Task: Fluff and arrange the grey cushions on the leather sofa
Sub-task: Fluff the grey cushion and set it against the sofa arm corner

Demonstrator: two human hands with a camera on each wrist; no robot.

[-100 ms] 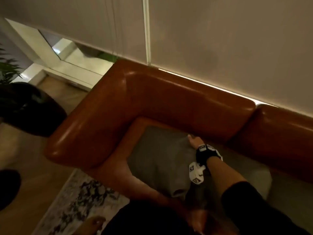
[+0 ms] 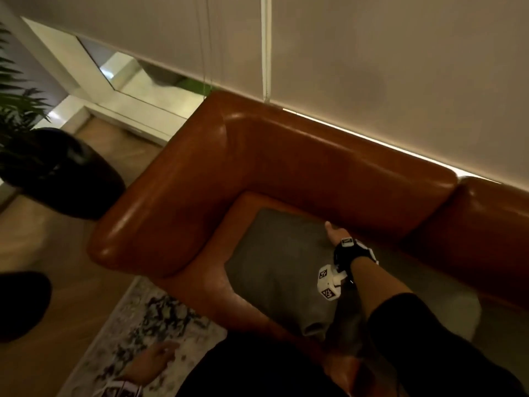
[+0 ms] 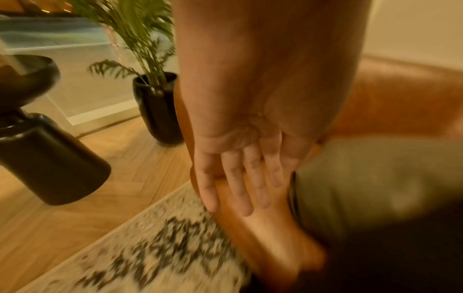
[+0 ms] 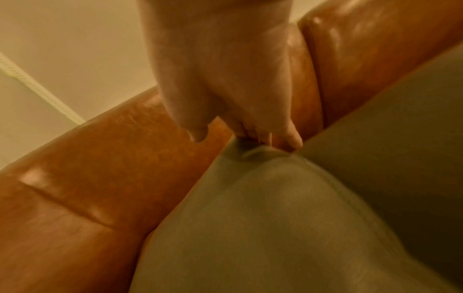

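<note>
Room: pale roller blinds (image 2: 400,67) are being shown behind the sofa, with a white cord (image 2: 265,47) hanging down between two panels; a strip of light is glowing along the blind's lower edge.
Floor: wooden boards are being partly covered by a pale rug (image 2: 160,325) with a dark blotched pattern, lying just in front of the sofa.
Leather sofa (image 2: 286,156): a glossy orange-brown corner piece is being seen from above, its rounded armrest at the left and its backrest running off to the right.
Grey cushion (image 2: 280,259): it is being held on the seat in the sofa's corner, its far edge near the backrest and its near corner hanging toward the seat's front.
Second grey cushion (image 2: 446,305): it is being seen lying just beside the first, to the right, partly hidden by the forearm.
Right hand (image 2: 336,233): it is being closed on the far right corner of the grey cushion; in the right wrist view the fingers (image 4: 290,136) are being curled onto a puckered bit of fabric.
Left hand (image 3: 240,168): it is being held wide and flat, fingers straight and together, gripping nothing, low beside the sofa's front edge over the rug.
Plant (image 3: 140,29): green fronds are being carried by a tall black pot (image 3: 157,111) on the floor beyond the armrest.
Black stool (image 3: 37,142): a dark rounded piece is being seen near the pot; its outline is blurred.
</note>
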